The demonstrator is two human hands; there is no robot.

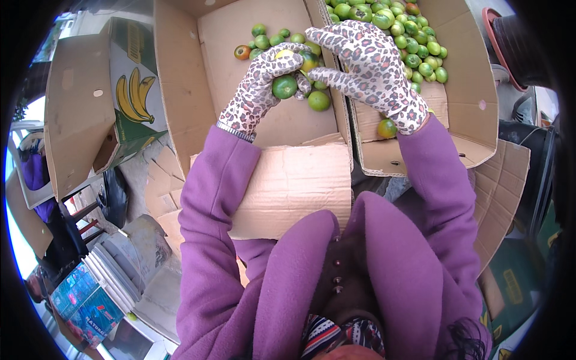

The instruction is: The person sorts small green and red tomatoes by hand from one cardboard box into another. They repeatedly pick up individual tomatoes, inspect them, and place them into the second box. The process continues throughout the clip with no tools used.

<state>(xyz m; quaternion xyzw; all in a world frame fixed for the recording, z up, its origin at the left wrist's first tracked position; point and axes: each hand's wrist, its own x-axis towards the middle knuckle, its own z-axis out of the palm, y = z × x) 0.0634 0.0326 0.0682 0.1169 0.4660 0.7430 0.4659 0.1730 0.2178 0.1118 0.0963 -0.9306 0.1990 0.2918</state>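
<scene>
Both my hands wear leopard-print gloves. Over the left cardboard box [252,13], my left hand [272,74] is closed around several small round fruits, likely green tomatoes; one green fruit [284,87] shows below its fingers, and a yellow-green one [309,60] lies at its fingertips. My right hand [364,63] is spread over the wall between the two boxes, its thumb close to that yellow-green fruit; I see nothing held in it. More green fruits [262,42] and an orange-red one [242,52] lie in the left box. The right box [472,67] holds a large heap of green fruits [411,45].
A cardboard flap [292,189] folds towards my lap. One greenish-orange fruit [386,128] lies near the right box's close end. A banana box [135,90] stands at left, above stacked grey trays [110,270]. A black pot with a reddish rim [504,49] is at far right.
</scene>
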